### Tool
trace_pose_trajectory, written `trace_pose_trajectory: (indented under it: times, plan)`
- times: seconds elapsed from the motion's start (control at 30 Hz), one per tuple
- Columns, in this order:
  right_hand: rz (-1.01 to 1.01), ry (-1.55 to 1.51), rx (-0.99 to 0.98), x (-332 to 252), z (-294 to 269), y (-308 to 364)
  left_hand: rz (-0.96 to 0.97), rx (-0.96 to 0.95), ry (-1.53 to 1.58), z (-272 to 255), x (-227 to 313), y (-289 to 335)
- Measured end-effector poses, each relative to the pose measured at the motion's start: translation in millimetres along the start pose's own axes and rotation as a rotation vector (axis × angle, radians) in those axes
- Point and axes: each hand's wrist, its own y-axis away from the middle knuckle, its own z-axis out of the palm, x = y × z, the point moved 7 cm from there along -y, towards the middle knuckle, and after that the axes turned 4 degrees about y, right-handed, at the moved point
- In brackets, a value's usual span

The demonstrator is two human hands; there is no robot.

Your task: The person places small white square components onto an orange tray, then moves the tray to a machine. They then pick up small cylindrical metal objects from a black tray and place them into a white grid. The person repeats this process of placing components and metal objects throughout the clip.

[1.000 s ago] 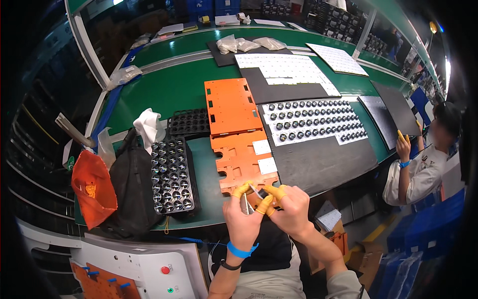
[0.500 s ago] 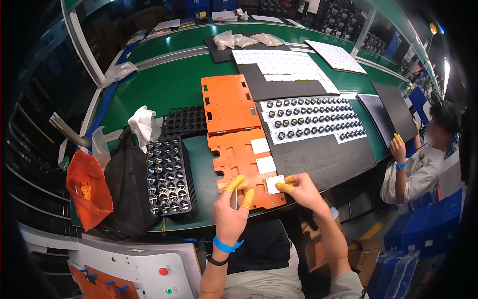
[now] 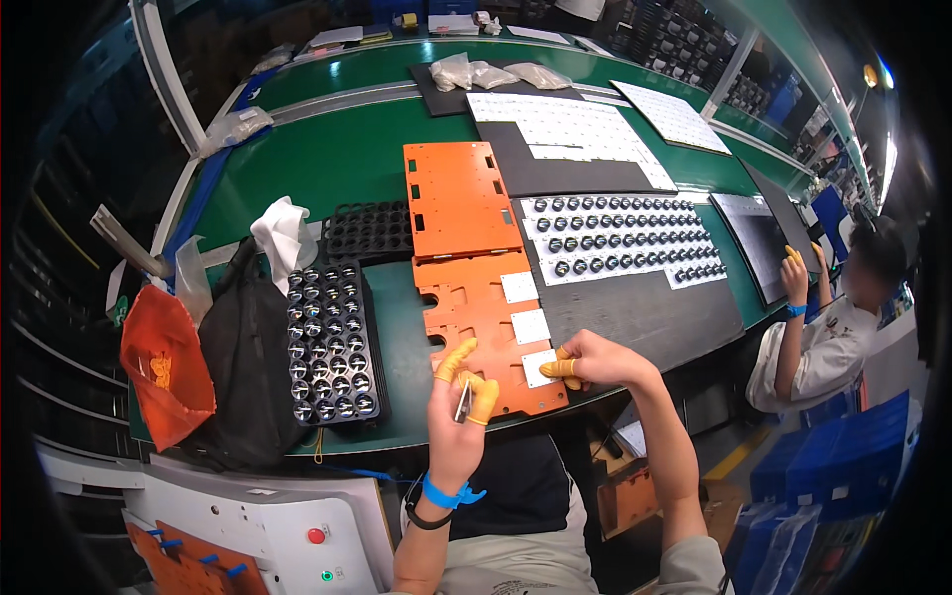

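An orange fixture plate lies before me, its hinged orange lid folded back beyond it. Three white square plates line its right side. My right hand, in yellow finger cots, pinches the edge of the nearest white plate, which rests on the fixture. My left hand hovers at the fixture's front left edge. Its fingers curl round a thin metal tool, possibly tweezers, whose kind is not clear. The middle white plate and the far one lie flat, untouched.
Left stands a black tray of round lens-like parts, with a black bag and an orange bag beyond. On the right, a black board bears white panels with black round parts. A co-worker handles a dark board.
My left fingers have curled in and lifted slightly off the fixture, the metal tool now slanting in them. My right hand has turned at the plate's edge. The co-worker's dark board has shifted.
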Motion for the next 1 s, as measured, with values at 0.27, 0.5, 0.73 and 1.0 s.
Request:
trace_pose_trajectory:
  times: [0.27,0.5,0.73,1.0]
  plan:
    - [0.027,-0.01,-0.218,17,-4,-21,-0.083,0.031,0.152,-2,-2,6]
    - [-0.028,0.524,0.284,-35,-6,22,-0.184,-0.043,0.548,-13,-4,35]
    - [0.003,0.858,0.615,-107,16,49,-0.241,-0.047,0.734,-31,-7,46]
    - [-0.608,0.471,0.579,-216,64,11,-0.298,0.022,0.852,-54,-23,58]
